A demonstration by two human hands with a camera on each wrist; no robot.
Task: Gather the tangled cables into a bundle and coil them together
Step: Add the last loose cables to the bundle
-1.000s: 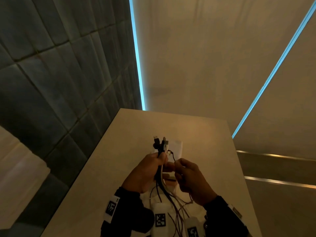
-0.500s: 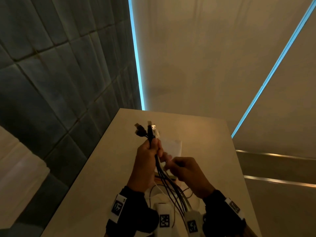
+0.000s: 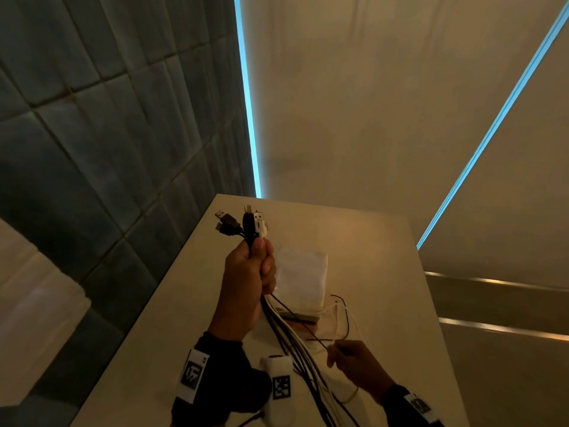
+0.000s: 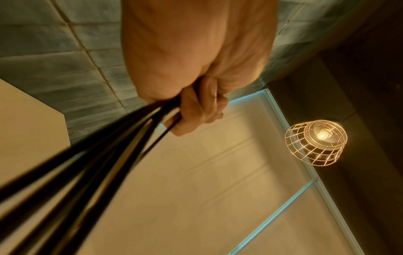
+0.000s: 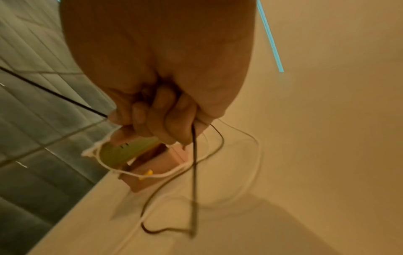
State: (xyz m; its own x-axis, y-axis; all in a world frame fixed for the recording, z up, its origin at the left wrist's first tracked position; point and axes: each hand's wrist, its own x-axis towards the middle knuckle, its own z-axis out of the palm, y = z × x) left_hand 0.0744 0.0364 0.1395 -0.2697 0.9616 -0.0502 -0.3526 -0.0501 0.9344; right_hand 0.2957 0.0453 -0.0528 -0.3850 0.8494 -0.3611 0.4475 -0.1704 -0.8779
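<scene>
From the head view, the left hand (image 3: pixel 249 282) is raised above the beige surface (image 3: pixel 369 260) with its fingers curled round a bundle of black and white cables (image 3: pixel 292 343), whose USB plugs (image 3: pixel 243 223) fan out at 12 o'clock above the fist while the strands run down toward 5 o'clock. The right hand (image 3: pixel 354 362), lower at 4 o'clock from the left, pinches a thin black wire (image 3: pixel 345 315) that loops away from the bundle. A white cloth pouch (image 3: pixel 303 275) lies on the surface just behind the left hand; what it holds cannot be seen. The left wrist view shows only the closed fist (image 4: pixel 196 107) with blurred dark cables (image 4: pixel 87 165) streaming toward 8 o'clock, and adds a lit wire-cage lamp (image 4: pixel 316 143) at 3 o'clock. The right wrist view shows the right hand's fingers (image 5: pixel 157 120) curled round the thin wire (image 5: pixel 194 172), and beneath them, hidden from the head view, a small open box (image 5: pixel 157 165) with a green object (image 5: pixel 126 150) resting in it, ringed by a white cord (image 5: pixel 139 174).
</scene>
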